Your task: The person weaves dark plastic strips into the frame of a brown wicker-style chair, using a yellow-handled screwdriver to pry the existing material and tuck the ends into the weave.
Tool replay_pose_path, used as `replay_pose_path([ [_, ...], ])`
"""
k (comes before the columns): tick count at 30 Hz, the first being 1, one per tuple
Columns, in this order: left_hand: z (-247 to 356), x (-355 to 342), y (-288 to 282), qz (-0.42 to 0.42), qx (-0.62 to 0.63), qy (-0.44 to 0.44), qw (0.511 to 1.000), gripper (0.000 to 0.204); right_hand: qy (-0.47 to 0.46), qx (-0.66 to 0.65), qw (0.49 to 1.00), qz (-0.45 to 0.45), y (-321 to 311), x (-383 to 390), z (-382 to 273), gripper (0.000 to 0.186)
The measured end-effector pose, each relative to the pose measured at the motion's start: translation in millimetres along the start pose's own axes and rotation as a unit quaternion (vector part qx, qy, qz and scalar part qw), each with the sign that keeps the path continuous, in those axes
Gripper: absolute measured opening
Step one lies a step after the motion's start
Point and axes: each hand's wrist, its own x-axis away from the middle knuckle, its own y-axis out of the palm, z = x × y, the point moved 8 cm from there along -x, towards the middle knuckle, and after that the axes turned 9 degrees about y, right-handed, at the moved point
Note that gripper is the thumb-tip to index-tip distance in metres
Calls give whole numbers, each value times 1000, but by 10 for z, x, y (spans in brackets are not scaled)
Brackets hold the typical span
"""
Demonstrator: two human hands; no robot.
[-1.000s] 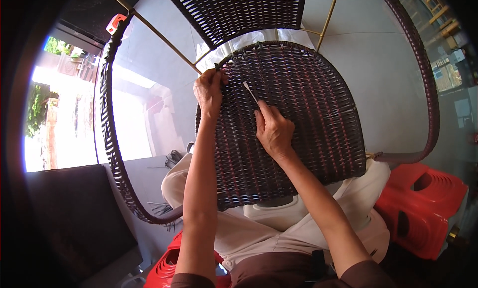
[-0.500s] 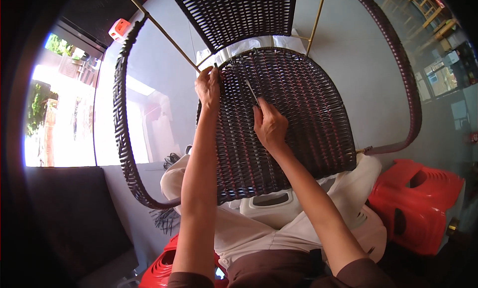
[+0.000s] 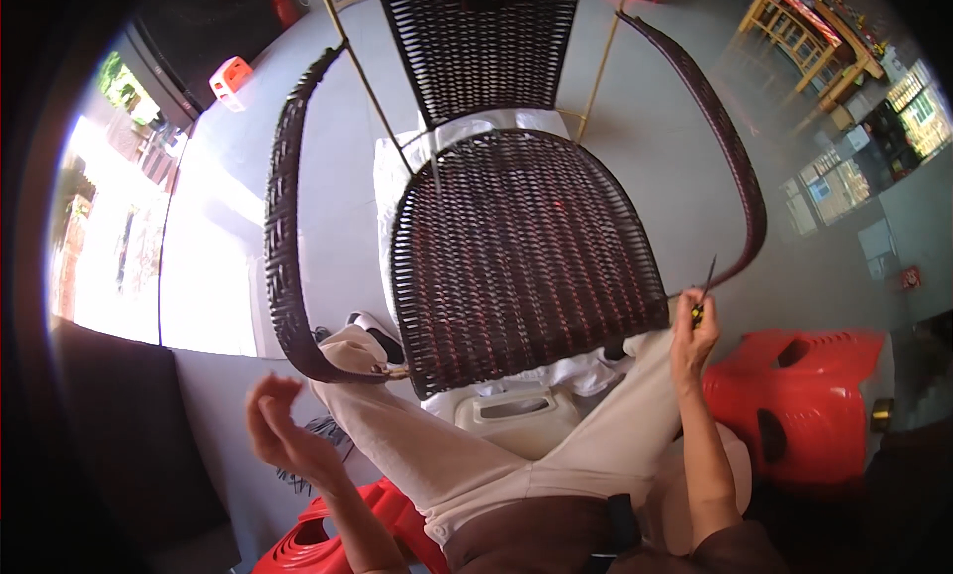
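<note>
The person's left hand (image 3: 288, 433) hung at the left, fingers loosely bent and slightly blurred (no hold on anything showed), near some dark strips (image 3: 334, 435). To its right and ahead lay the woven seat (image 3: 526, 266), between the two hands, its rounded end farthest from the person. The right hand (image 3: 692, 346), the nearer one, stood just beside the seat's near right corner, closed round a tool (image 3: 704, 294) whose shaft pointed forward, leaning slightly right.
</note>
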Motion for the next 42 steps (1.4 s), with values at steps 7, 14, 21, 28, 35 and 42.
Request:
replay_pose_path([
  [7,-781,132,727,-212,311,-282,883,65,76,-5,992,101,-751,-526,178,22],
  [14,-951,298,733,-171,322,-315,876,59,251,-287,924,7,-531,-849,809,21],
  [21,-891,267,650,-226,309,-223,897,38,279,-439,852,-63,-128,-877,772,16],
  [28,-661,307,653,-169,263,-212,926,38,284,-420,860,66,-133,-1223,632,16],
  [35,-399,335,461,-211,252,-183,927,40,351,-455,816,70,-428,-989,687,13],
  [42,-365,399,416,-171,263,-219,924,42,308,-410,858,-32,-387,-1092,707,13],
])
